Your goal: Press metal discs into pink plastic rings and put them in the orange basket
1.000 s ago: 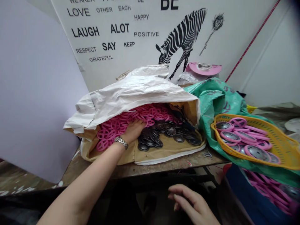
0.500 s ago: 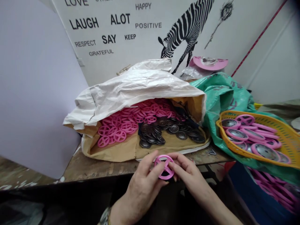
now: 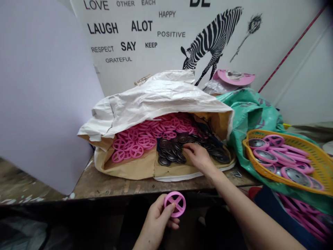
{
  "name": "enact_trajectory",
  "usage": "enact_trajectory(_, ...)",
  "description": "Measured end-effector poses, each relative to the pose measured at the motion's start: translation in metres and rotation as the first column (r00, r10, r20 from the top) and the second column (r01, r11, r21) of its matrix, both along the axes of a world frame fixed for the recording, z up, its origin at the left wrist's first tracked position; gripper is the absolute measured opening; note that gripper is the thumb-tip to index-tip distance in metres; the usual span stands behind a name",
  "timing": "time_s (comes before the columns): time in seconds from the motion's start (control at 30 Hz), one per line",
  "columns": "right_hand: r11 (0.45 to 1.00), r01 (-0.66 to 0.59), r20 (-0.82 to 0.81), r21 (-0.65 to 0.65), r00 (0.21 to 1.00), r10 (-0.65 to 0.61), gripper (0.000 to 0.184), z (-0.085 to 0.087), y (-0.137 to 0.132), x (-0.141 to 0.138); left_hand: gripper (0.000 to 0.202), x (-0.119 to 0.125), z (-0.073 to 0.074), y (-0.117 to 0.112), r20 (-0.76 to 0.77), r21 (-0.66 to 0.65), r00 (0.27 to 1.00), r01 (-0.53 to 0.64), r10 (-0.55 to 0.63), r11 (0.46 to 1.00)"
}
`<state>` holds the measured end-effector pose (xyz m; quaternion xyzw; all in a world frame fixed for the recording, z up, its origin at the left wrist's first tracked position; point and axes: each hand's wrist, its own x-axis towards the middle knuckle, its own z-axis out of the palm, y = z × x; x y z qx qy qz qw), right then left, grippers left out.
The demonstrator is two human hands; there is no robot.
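My left hand (image 3: 158, 218) is low in front of the table edge, fingers closed on a pink spoked ring (image 3: 175, 203). My right hand (image 3: 198, 156) reaches into the open paper sack (image 3: 156, 100), its fingers curled over the pile of dark metal discs (image 3: 182, 149); whether it grips one is hidden. A heap of pink spoked rings (image 3: 145, 137) lies beside the discs, on the left inside the sack.
A yellow basket (image 3: 312, 163) at the right holds several pink-rimmed wheels with metal centres, resting on a green bag (image 3: 249, 111). More pink wheels lie below at the right (image 3: 301, 211). A white board (image 3: 44, 90) stands at the left on the worn wooden table (image 3: 125, 184).
Both hands were holding the pink ring together in front of the table; now the right hand has let go and moved forward onto the dark discs. The left hand dropped slightly with the ring.
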<state>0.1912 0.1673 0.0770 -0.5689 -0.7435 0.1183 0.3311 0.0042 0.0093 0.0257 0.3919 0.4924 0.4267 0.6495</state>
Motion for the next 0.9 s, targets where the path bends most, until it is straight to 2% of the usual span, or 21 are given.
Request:
enact_trajectory(0.17, 0.999, 0.036, 0.161, -0.021, 0.986, -0.032, 0.031, -0.008, 0.026, -0.015, 0.063, -0.001, -0.008, -0.006, 0.012, -0.032, 1.000, 0.007, -0.006, 0.999)
enact_trajectory(0.33, 0.998, 0.058, 0.289, -0.038, 0.956, -0.045, 0.030, -0.014, 0.032, -0.022, 0.060, -0.005, -0.018, -0.011, 0.009, -0.049, 1.000, 0.020, -0.019, 0.999)
enact_trajectory(0.5, 0.999, 0.031, 0.314, -0.036, 0.949, -0.018, 0.028, -0.017, 0.034, -0.022, 0.059, -0.003, -0.025, -0.011, 0.030, -0.053, 0.999, 0.044, -0.042, 0.998)
enact_trajectory(0.7, 0.998, 0.068, 0.178, -0.015, 0.982, -0.064, 0.026, -0.017, 0.036, -0.021, 0.064, 0.003, -0.019, -0.010, 0.021, -0.072, 0.998, 0.054, -0.052, 0.996)
enact_trajectory(0.8, 0.992, 0.125, 0.017, -0.014, 0.992, -0.125, 0.028, -0.016, 0.040, -0.011, 0.066, 0.002, -0.017, -0.009, 0.032, -0.065, 0.999, 0.034, -0.032, 0.997)
enact_trajectory(0.9, 0.988, 0.144, -0.192, -0.050, 0.970, -0.151, 0.028, -0.012, 0.039, 0.005, 0.066, 0.000, -0.015, -0.007, 0.052, -0.085, 0.999, 0.006, -0.001, 0.996)
